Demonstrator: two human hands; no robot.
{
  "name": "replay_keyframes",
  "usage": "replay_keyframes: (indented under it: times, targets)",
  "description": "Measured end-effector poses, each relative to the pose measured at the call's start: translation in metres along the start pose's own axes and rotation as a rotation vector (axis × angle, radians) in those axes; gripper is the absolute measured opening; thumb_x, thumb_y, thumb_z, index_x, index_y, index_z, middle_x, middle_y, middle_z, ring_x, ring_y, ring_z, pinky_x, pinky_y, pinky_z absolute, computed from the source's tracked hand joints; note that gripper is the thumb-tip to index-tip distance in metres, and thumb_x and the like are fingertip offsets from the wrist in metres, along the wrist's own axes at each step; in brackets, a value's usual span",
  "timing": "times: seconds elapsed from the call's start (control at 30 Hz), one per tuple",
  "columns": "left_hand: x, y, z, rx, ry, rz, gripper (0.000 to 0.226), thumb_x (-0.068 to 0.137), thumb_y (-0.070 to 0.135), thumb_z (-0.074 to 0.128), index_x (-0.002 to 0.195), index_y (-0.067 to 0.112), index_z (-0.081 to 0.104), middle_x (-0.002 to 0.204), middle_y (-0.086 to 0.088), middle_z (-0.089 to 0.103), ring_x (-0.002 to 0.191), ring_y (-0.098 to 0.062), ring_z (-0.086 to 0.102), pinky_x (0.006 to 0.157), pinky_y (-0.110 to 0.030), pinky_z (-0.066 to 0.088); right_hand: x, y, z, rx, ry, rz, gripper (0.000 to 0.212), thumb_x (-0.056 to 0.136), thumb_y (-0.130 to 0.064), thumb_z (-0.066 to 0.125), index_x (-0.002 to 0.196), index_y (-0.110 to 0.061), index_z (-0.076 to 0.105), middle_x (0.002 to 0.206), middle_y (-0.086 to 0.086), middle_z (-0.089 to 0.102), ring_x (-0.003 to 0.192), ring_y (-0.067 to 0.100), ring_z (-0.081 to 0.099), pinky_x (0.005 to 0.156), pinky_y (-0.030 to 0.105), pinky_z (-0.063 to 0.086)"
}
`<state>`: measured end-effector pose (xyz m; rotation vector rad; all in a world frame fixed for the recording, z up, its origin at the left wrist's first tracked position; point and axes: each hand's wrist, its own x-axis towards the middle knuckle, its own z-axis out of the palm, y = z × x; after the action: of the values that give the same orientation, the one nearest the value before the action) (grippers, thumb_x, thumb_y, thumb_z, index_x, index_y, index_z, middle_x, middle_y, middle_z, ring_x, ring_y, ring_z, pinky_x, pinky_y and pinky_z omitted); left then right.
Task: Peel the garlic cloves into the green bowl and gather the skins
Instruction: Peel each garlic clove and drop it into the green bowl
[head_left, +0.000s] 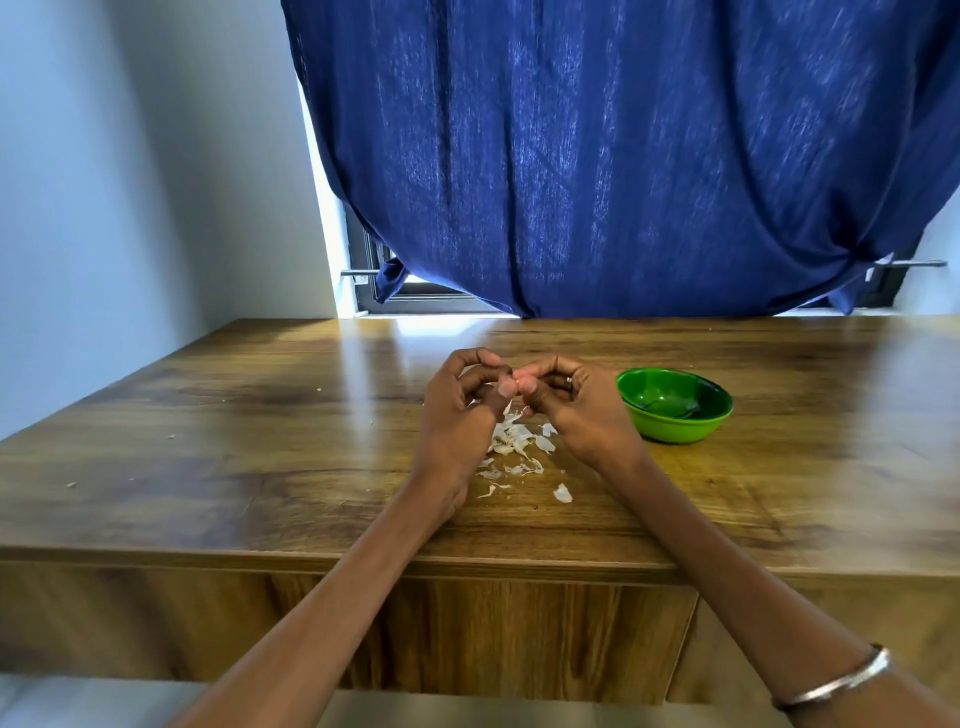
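left hand (457, 410): over the table, fingers curled inward, thumb and fingertips pinching a small garlic clove (511, 385) at the middle of the frame.
right hand (576, 408): mirrors the left, fingers curled, thumb and forefinger pinched on the same clove from the other side. Ring visible on one finger.
hands: thumbs meet tip to tip, touching at the clove. Clove mostly hidden by the fingertips; can't tell how much skin is off.
skin strip (508, 408): thin pale sliver hanging down from the pinch point.
skins (511, 441): loose white pile on the table right under and between the hands, a few stray flakes closer to the front edge, one larger flake (562, 493) apart from the pile.
green bowl (674, 405): on the table just right of the right hand, upright, not touched. Contents can't be made out.
table (260, 441): wooden, glossy, a few tiny crumbs well off to the left.
bracelet (831, 686): metal band on the right forearm, near the bottom edge.
background: blue curtain (623, 156) over a window behind the table, pale wall on the left.
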<state>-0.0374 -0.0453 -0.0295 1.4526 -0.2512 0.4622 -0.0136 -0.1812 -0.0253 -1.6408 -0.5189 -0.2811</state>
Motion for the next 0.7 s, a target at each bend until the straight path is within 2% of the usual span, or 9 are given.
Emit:
replay_keyframes:
  times: [0.13, 0.27, 0.43, 0.53, 0.7]
  targets:
    - [0.0005, -0.0010, -0.0008, -0.031, -0.011, -0.054, 0.023, 0.091, -0.003, 0.067, 0.097, 0.018, 0.059, 0.076, 0.011, 0.072, 0.072, -0.003, 0.062, 0.064, -0.018, 0.048, -0.0010, 0.0004, 0.0025, -0.052, 0.000, -0.009, 0.007, 0.091, -0.004, 0.069, 0.091, -0.011, 0.067, 0.093, 0.000, 0.073, 0.072, -0.003, 0.066, 0.065, 0.017, 0.055]
    - [0.0020, -0.0026, 0.0012, -0.085, 0.004, -0.109, 0.023, 0.093, -0.005, 0.063, 0.094, 0.017, 0.058, 0.080, 0.006, 0.073, 0.072, -0.002, 0.064, 0.061, -0.015, 0.049, -0.0022, -0.0003, 0.0068, -0.116, 0.018, -0.023, 0.014, 0.094, -0.004, 0.067, 0.087, -0.016, 0.064, 0.089, -0.006, 0.070, 0.073, -0.001, 0.065, 0.064, 0.016, 0.053]
    - [0.0031, -0.0044, 0.0041, -0.108, 0.006, -0.122, 0.020, 0.095, -0.007, 0.060, 0.096, 0.013, 0.058, 0.082, 0.003, 0.074, 0.078, -0.004, 0.069, 0.066, -0.015, 0.051, -0.0044, 0.0008, 0.0099, -0.175, 0.057, -0.058, 0.025, 0.095, 0.001, 0.064, 0.082, -0.021, 0.060, 0.085, -0.006, 0.068, 0.070, -0.002, 0.064, 0.062, 0.017, 0.053]
    - [0.0042, -0.0069, 0.0053, -0.087, 0.018, -0.115, 0.022, 0.094, -0.006, 0.062, 0.095, 0.016, 0.060, 0.088, -0.001, 0.073, 0.083, -0.008, 0.068, 0.071, -0.019, 0.052, -0.0034, 0.0019, 0.0096, -0.168, 0.094, -0.086, 0.021, 0.093, 0.001, 0.066, 0.084, -0.017, 0.062, 0.084, -0.002, 0.068, 0.071, 0.000, 0.064, 0.063, 0.017, 0.053]
    - [0.0035, -0.0059, 0.0043, -0.057, 0.059, -0.058, 0.027, 0.093, -0.002, 0.066, 0.114, 0.015, 0.062, 0.096, -0.007, 0.072, 0.084, -0.007, 0.066, 0.070, -0.021, 0.051, -0.0013, 0.0035, 0.0090, -0.026, 0.111, -0.111, 0.006, 0.091, 0.000, 0.068, 0.091, -0.006, 0.067, 0.090, 0.005, 0.074, 0.082, 0.012, 0.071, 0.071, 0.024, 0.059]
